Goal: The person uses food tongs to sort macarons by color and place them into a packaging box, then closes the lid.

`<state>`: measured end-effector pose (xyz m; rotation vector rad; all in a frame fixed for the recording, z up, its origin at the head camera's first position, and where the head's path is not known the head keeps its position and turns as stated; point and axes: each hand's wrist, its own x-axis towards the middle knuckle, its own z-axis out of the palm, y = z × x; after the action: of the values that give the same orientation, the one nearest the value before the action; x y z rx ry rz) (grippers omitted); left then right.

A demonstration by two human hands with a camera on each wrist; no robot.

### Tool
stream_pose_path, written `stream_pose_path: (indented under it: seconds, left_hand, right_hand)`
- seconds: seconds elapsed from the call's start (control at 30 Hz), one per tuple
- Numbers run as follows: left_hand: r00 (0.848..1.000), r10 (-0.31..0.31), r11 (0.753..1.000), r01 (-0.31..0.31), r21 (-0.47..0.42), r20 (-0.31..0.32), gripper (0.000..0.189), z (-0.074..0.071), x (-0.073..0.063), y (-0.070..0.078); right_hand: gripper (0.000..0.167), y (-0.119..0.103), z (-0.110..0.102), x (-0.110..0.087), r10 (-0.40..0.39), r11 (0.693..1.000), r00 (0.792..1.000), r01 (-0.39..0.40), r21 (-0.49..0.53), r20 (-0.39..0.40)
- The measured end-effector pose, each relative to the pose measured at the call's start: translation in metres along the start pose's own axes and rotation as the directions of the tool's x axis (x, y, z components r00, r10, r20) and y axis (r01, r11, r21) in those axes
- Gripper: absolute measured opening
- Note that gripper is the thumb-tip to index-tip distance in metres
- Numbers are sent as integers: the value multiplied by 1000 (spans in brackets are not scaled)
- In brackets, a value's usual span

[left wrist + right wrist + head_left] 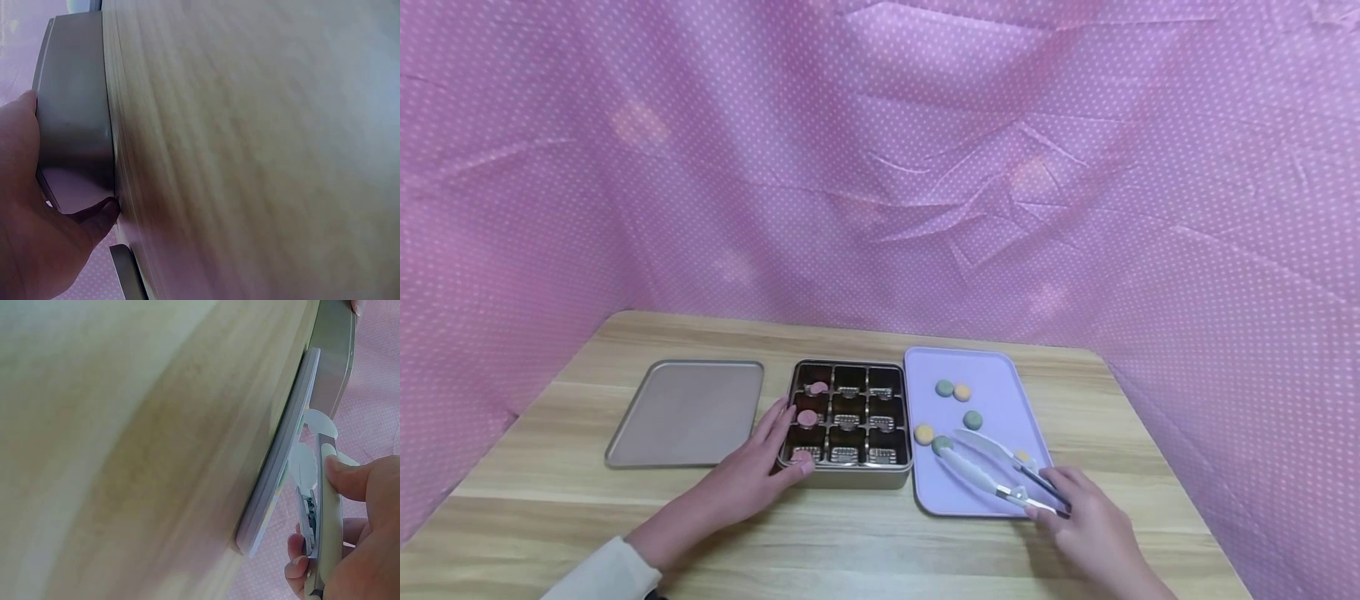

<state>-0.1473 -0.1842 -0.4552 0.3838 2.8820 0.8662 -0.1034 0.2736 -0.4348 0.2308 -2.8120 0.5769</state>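
Note:
A metal box (870, 477) with a dark divided insert stands mid-table. Its left column holds three pink macarons (807, 418), one per compartment. My left hand (747, 479) rests against the box's front left corner, fingers fairly straight along the left side and thumb at the front rim. To the right lies a lilac tray (955, 492) with green macarons (973, 419) and yellow macarons (962, 392). My right hand (1093, 521) holds a pair of tongs (973, 471) by its handles. The white tong tips are spread over the tray, one close to a green macaron (942, 445).
Left of the box lies a flat metal lid (688, 412) on the wooden table (820, 546). The tray's left edge sits right beside the box. A pink dotted cloth (880, 183) hangs behind and around the table.

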Motion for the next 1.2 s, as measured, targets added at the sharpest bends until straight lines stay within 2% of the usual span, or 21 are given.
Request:
stream_pose_path:
  seconds: [0.3,0.7,1.2]
  left_hand:
    - [1000,3,1000,-3,-6,3,100,0,0,0]
    - [1000,5,1000,-5,-3,-3,100,0,0,1]
    - [1000,-3,1000,3,-12,-7,100,0,0,-2]
  right_hand:
    - [57,0,6,0,-10,1000,1000,10,-11,0]
    - [53,0,9,-1,-62,998,997,60,-28,-56]
    - [53,-1,8,-1,-56,998,996,55,-12,-74]
